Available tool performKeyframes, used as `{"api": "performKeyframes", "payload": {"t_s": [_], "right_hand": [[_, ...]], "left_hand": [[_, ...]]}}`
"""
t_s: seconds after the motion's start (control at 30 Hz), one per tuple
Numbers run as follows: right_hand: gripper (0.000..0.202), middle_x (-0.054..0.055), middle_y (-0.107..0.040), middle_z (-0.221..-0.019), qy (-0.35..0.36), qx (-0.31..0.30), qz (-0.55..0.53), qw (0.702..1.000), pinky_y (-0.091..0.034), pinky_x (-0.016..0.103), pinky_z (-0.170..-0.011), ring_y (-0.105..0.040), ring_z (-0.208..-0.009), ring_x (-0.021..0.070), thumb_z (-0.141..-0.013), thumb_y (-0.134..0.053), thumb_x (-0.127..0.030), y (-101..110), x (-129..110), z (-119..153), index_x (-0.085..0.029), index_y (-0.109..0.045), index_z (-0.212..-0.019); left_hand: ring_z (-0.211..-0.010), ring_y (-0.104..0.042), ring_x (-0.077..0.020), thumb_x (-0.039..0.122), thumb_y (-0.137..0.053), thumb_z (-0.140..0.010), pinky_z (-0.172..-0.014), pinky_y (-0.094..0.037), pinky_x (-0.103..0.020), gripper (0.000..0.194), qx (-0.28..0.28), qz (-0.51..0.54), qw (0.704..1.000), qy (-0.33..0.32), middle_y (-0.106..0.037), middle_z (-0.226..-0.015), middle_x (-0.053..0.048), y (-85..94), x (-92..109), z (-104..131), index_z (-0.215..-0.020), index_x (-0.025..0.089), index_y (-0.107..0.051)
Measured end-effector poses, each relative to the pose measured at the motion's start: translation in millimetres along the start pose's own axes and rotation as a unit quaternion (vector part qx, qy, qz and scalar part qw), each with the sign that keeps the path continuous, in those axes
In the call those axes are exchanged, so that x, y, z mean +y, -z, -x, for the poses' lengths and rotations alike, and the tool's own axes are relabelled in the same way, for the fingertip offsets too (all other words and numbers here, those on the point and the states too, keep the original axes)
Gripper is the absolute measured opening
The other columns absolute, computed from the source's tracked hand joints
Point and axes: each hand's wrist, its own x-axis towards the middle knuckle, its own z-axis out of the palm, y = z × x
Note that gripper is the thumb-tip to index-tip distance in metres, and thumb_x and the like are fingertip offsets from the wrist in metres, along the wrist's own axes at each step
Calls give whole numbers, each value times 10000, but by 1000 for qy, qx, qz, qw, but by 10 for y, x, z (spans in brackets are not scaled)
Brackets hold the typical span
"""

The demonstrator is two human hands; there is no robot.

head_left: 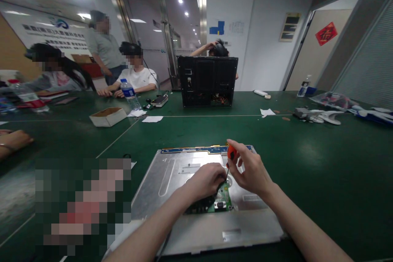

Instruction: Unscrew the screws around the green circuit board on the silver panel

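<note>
My right hand is closed round the red and black handle of a screwdriver. Its thin shaft points down at a green circuit board, which lies on a silver metal panel like the back of a screen. Close to the screwdriver's tip, the fingers of my left hand are pinched together over the board's upper part. Whatever those fingers hold, if anything, is hidden. Along the panel's far edge runs a narrow blue circuit strip.
Across the green table stands a black casing with a person behind it. An open box, a water bottle and paper scraps lie to the left. White gloves lie right. Other people are at the left.
</note>
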Motion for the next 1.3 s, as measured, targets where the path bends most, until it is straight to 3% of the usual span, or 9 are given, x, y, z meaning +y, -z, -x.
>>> {"api": "performKeyframes", "payload": {"t_s": [0.37,0.67,1.07,1.3], "right_hand": [[403,2,-565,-820,-2,11,23,1000,-435,213,-486,-497,-541,93,-894,-510,-198,-35,15,5,-220,-398,-1280],[495,23,-605,-848,-2,-10,3,1000,-462,232,-509,-548,-594,113,-874,-487,-166,-10,3,-1,-187,-341,-1347],[398,-6,-554,-816,1,8,21,1000,-429,216,-495,-489,-547,95,-904,-521,-222,-23,45,-17,-213,-395,-1281],[511,6,-586,-838,-9,-8,-7,1000,-456,221,-510,-531,-576,101,-882,-484,-162,-13,32,-27,-196,-325,-1367]], "left_hand": [[-825,-645,-211,69,-538,-791,-747,-484,-291,172,7,-9,1000,3,-705,-887,-72,13,1,3,-849,154,-675],[-820,-642,-205,94,-528,-830,-767,-485,-299,175,6,-2,1000,-8,-699,-875,-63,-4,-14,-2,-870,161,-684],[-800,-637,-197,62,-544,-794,-731,-474,-275,171,2,-18,1000,7,-700,-870,-56,24,14,0,-846,157,-676],[-845,-637,-203,60,-534,-797,-777,-478,-291,196,0,-16,1000,-6,-697,-897,-58,24,0,3,-884,163,-677]]}}
